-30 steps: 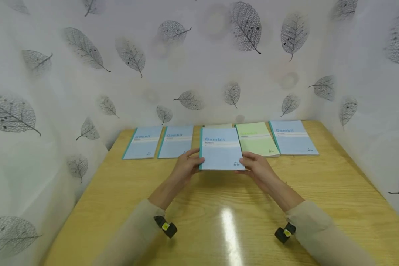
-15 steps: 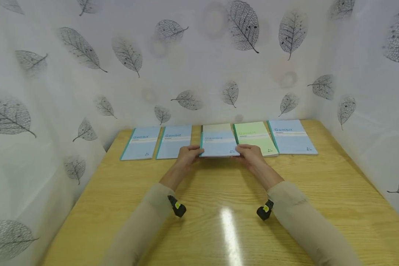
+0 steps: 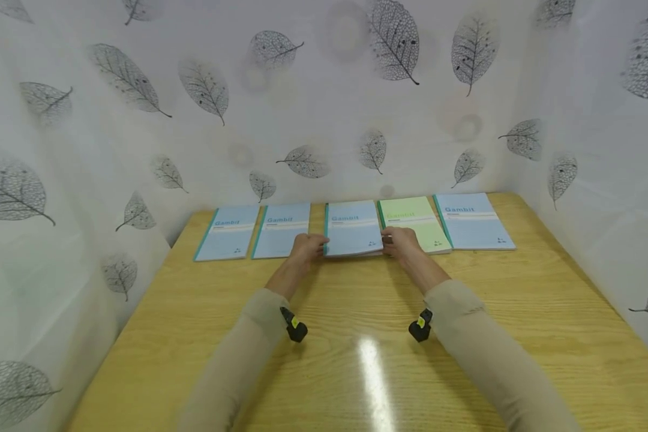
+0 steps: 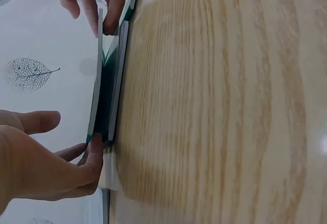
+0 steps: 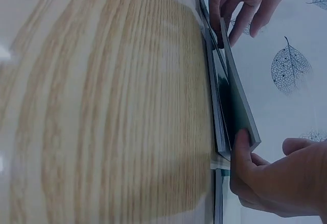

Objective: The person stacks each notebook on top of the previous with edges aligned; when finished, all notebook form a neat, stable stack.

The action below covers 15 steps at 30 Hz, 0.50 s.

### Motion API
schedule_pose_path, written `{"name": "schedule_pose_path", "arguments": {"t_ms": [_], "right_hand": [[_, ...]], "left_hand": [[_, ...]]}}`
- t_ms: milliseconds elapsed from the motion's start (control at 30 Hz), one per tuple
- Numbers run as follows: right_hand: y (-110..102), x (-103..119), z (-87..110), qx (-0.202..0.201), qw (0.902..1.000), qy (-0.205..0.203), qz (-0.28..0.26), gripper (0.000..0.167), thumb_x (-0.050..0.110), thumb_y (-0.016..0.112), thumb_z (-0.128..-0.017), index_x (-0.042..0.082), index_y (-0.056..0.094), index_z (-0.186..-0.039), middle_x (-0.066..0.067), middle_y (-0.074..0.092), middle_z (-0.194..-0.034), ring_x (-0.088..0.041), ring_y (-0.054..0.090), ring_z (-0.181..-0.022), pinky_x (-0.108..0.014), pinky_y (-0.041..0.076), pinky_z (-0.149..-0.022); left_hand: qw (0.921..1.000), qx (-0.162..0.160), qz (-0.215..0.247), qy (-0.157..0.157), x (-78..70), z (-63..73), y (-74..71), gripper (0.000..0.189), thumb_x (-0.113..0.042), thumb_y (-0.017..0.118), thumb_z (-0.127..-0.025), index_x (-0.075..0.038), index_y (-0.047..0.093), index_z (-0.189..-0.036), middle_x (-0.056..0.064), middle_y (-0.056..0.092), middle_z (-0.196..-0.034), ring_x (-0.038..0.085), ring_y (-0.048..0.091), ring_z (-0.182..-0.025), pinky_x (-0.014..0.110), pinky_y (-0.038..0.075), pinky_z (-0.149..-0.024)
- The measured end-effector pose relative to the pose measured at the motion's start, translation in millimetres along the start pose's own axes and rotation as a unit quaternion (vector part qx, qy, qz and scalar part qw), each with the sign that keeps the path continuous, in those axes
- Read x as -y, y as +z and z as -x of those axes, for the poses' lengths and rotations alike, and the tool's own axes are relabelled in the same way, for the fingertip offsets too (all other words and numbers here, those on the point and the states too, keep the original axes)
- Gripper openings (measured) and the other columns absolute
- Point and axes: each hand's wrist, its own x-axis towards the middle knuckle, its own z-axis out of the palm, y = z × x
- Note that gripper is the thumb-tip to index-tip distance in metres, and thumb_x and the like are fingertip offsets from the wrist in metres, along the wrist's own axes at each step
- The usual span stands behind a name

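A blue notebook (image 3: pixel 352 231) with a teal spine and "Gambit" on its cover lies at the middle of the row, just over another notebook (image 5: pixel 218 127). Its near edge is raised, so a narrow wedge shows between the two. At its lower left corner, the left hand (image 3: pixel 306 247) touches the edge from beneath with its fingertips. The left thumb (image 4: pixel 43 121) stands off the cover. Opposite it, the right hand (image 3: pixel 402 243) supports the right corner on its fingers, and the right thumb (image 5: pixel 299 145) is apart from the cover.
Two blue notebooks (image 3: pixel 227 234) (image 3: pixel 282 231) lie to the left. A green notebook (image 3: pixel 414 225) lies close on the right, beside the right hand, with another blue notebook (image 3: pixel 475 222) beyond it. White leaf-patterned sheeting (image 3: pixel 324 90) bounds the wooden table (image 3: pixel 356 318).
Both hands have moved forward and down with the blue notebook, from above the table onto the middle notebook. It now covers the pale one beneath. The thumbs have come off the cover.
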Motion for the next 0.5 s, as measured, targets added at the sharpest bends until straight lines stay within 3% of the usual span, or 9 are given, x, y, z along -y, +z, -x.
{"name": "schedule_pose_path", "arguments": {"t_ms": [233, 400, 433, 500], "right_hand": [[4, 5, -0.2, 0.015, 0.9997, -0.008, 0.016, 0.059, 0.016, 0.044, -0.109, -0.006, 0.025, -0.16, -0.024, 0.04, -0.156, -0.034, 0.047, -0.142, -0.038, 0.042, -0.118], [7, 8, 0.8, 0.011, 0.9995, -0.004, 0.03, 0.059, 0.019, 0.045, -0.109, -0.004, 0.027, -0.16, -0.025, 0.04, -0.158, -0.036, 0.043, -0.146, -0.04, 0.038, -0.122], [8, 9, 1.7, 0.01, 0.9992, -0.006, 0.038, 0.057, 0.02, 0.045, -0.109, -0.005, 0.03, -0.159, -0.023, 0.054, -0.146, -0.031, 0.055, -0.135, -0.041, 0.037, -0.122], [8, 10, 3.5, 0.007, 0.9979, -0.014, 0.063, 0.059, 0.022, 0.045, -0.109, -0.004, 0.028, -0.16, -0.021, 0.047, -0.155, -0.031, 0.049, -0.14, -0.045, 0.03, -0.126]], "left_hand": [[0.9991, 0.012, -0.034, -0.023, -7.9, -9.7, 1.4, 0.052, -0.018, 0.066, -0.102, 0.009, 0.05, -0.143, 0.02, 0.056, -0.14, 0.033, 0.057, -0.127, 0.039, 0.049, -0.111], [0.9976, 0.034, -0.049, -0.036, -13.9, -13.6, -0.8, 0.064, -0.024, 0.063, -0.103, 0.007, 0.039, -0.153, 0.023, 0.046, -0.15, 0.035, 0.05, -0.136, 0.042, 0.045, -0.115], [0.9974, 0.037, -0.049, -0.037, -14.3, -13.9, -1.0, 0.065, -0.024, 0.063, -0.103, 0.007, 0.037, -0.154, 0.024, 0.045, -0.152, 0.035, 0.048, -0.138, 0.042, 0.044, -0.116], [0.9973, 0.043, -0.048, -0.035, -14.7, -12.9, -0.8, 0.066, -0.025, 0.061, -0.104, 0.007, 0.036, -0.155, 0.026, 0.043, -0.154, 0.037, 0.047, -0.14, 0.043, 0.043, -0.118]]}}
